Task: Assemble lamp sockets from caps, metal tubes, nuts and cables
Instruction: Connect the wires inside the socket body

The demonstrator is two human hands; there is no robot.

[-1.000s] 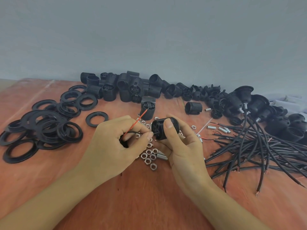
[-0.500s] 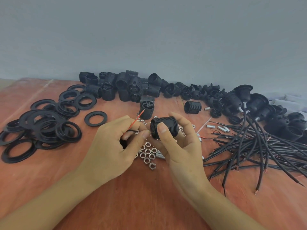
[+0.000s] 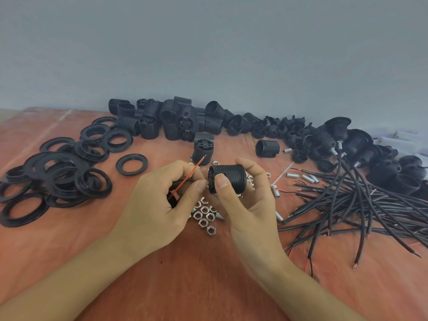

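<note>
Threaded socket body [image 3: 228, 179] held above the hex nuts [image 3: 205, 216] on the bench [image 3: 196, 286].
Right hand [image 3: 245, 205] grips it, long axis horizontal, closed end facing left; left hand [image 3: 162, 205] pinches red wire [image 3: 187, 180], tip angled up-right.

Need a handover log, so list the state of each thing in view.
Left hand, pinches red wire.
Right hand, grips socket.
Red wire, upper tip free.
Socket, held up, on its side.
Nuts, loose, scattered.
Rings, piled, left.
Cables, loose heap, right.
Tubes, lying loose.
</note>
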